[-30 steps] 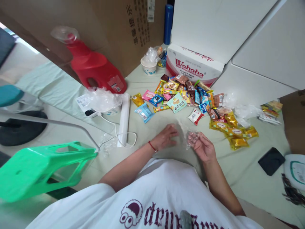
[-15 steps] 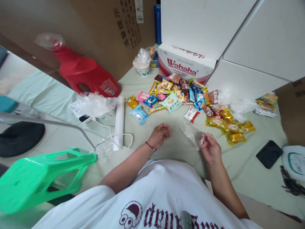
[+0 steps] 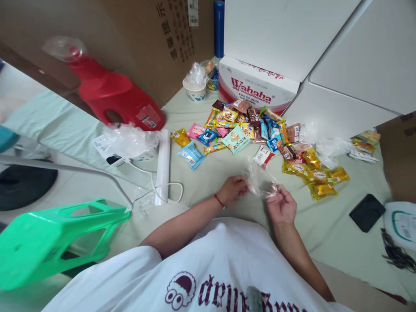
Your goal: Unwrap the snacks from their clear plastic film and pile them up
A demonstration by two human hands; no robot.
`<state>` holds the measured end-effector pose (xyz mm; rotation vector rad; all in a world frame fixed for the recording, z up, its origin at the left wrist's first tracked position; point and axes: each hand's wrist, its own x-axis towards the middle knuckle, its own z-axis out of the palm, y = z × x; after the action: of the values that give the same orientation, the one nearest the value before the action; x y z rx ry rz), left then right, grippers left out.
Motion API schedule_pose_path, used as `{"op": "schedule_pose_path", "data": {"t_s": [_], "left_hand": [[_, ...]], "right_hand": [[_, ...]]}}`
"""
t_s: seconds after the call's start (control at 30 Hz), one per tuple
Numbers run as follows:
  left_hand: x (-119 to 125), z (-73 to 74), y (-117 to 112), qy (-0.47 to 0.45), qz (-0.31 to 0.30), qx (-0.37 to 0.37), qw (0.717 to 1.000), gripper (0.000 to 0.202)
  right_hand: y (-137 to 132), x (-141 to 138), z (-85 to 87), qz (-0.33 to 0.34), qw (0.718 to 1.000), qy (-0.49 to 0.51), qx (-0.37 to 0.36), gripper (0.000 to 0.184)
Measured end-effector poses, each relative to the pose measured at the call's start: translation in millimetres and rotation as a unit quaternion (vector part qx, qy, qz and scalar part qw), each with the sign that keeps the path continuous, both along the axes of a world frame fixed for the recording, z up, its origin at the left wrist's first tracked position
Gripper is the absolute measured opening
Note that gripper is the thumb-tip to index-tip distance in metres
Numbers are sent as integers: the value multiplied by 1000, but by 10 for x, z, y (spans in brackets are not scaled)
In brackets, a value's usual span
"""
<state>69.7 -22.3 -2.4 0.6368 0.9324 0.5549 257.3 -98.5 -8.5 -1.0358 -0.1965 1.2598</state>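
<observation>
A clear plastic bag [image 3: 259,180] is stretched between my two hands, low over the cloth. My right hand [image 3: 282,205] pinches its right edge between thumb and fingers. At its left edge my left hand [image 3: 234,190], with a red cord on the wrist, has its fingers closed on the plastic. Just beyond the bag lies a white and red snack packet [image 3: 263,156]. Behind that is a heap of wrapped snacks, with a pale green packet [image 3: 237,139] in front. Yellow packets [image 3: 316,175] lie to the right, a light blue packet [image 3: 191,155] to the left.
A Wahaha carton [image 3: 260,84] stands behind the heap. On the left are a red jug [image 3: 120,97], a white cable [image 3: 180,184] and a green plastic stool [image 3: 61,234]. A black phone-like object [image 3: 367,212] lies at right. Crumpled clear plastic [image 3: 328,147] sits beside the snacks.
My left hand has moved right and taken hold of the bag's left edge. My right hand has come slightly left with the bag. The view has shifted a little.
</observation>
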Motion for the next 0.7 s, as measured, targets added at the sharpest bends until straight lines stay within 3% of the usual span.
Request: {"op": "schedule_pose_path", "data": {"t_s": [0.13, 0.2, 0.27, 0.37, 0.4, 0.47, 0.57, 0.7], "left_hand": [[-229, -97, 122, 100, 47, 119, 987, 20], [-287, -97, 132, 139, 31, 190, 972, 21], [-306, -71, 121, 143, 7, 239, 960, 22], [-305, -20, 87, 94, -37, 262, 960, 24], [-308, -4, 73, 77, -54, 264, 960, 25], [-331, 29, 41, 63, -68, 270, 958, 25], [-384, 92, 1, 108, -3, 300, 948, 29], [-382, 169, 38, 180, 97, 340, 918, 61]], "right_hand": [[-145, 163, -1, 82, 990, -97, -55, 18], [-131, 246, 38, 86, 974, -204, -39, 41], [-14, 308, 82, 72, 939, -334, -17, 69], [300, 316, 118, 129, 886, -444, -28, 96], [411, 291, 122, 166, 879, -446, -30, 95], [599, 204, 129, 246, 873, -421, -17, 73], [736, 27, 155, 311, 868, -388, 9, 28], [740, -139, 210, 317, 859, -402, 3, 26]]}}
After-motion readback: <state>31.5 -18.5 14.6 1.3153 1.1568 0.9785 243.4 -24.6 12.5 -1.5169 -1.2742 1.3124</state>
